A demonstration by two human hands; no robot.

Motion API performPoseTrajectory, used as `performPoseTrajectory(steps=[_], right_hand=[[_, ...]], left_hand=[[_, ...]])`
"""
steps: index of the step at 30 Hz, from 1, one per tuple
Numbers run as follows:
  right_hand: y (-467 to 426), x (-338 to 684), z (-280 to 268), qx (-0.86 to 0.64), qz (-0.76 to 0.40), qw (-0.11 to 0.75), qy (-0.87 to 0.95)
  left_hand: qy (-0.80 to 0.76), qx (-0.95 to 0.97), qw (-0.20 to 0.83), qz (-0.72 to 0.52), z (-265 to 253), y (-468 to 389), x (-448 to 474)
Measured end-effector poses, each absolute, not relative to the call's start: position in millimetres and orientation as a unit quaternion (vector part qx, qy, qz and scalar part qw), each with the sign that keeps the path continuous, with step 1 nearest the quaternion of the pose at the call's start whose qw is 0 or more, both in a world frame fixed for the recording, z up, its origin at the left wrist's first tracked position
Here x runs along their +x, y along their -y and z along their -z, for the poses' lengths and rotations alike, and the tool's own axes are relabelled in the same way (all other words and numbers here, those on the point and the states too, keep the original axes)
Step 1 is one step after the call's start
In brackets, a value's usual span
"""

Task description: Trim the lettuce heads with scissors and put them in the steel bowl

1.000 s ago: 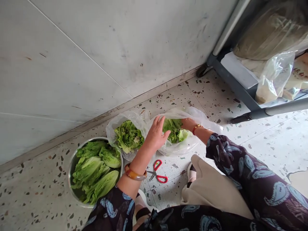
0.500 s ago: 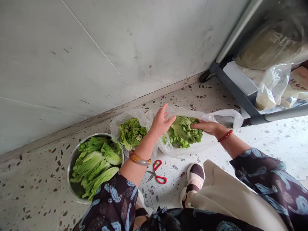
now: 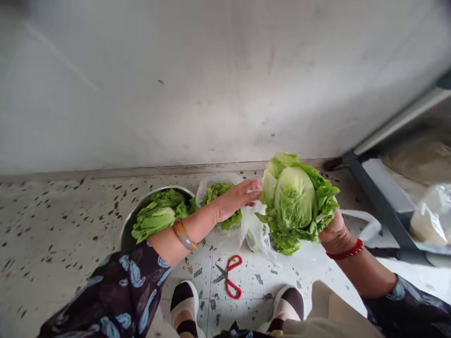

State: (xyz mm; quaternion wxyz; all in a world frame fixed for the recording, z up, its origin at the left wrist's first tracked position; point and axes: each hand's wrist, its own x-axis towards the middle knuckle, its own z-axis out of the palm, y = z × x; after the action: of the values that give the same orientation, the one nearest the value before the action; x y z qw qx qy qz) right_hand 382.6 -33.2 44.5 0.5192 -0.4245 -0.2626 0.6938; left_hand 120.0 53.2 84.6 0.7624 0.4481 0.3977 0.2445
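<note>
A round head of lettuce, pale in the middle with loose green outer leaves, is held up above a white plastic bag. My right hand grips its lower right side, with the fingers partly hidden behind the leaves. My left hand reaches toward the lettuce's left edge, fingers stretched out; whether the fingertips touch the leaves I cannot tell. Beneath my left hand, a second clear bag holds loose lettuce leaves. Red-handled scissors lie spread apart on the floor in front of my feet.
On the left stands a metal basin holding several lettuces, partly behind my left forearm. A grey wall rises behind the bags. At the right is a cart with bagged goods on its lower shelf.
My right hand has lifted the lettuce out of the white bag and its pale heart now faces me. My left hand stays outstretched beside it. The view has shifted.
</note>
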Motion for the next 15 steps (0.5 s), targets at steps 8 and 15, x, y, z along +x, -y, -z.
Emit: performPoseTrajectory(steps=[8,15], right_hand=[[-50,265,-78,-0.468,-0.612,0.456,0.445],[-23,220,-5,-0.5,-0.579,0.483,0.427]], left_hand=[[-0.341,0.412,0.764,-0.362,-105,-50,31],[-0.383,0.37,0.759,-0.375,-74,-55,-44]])
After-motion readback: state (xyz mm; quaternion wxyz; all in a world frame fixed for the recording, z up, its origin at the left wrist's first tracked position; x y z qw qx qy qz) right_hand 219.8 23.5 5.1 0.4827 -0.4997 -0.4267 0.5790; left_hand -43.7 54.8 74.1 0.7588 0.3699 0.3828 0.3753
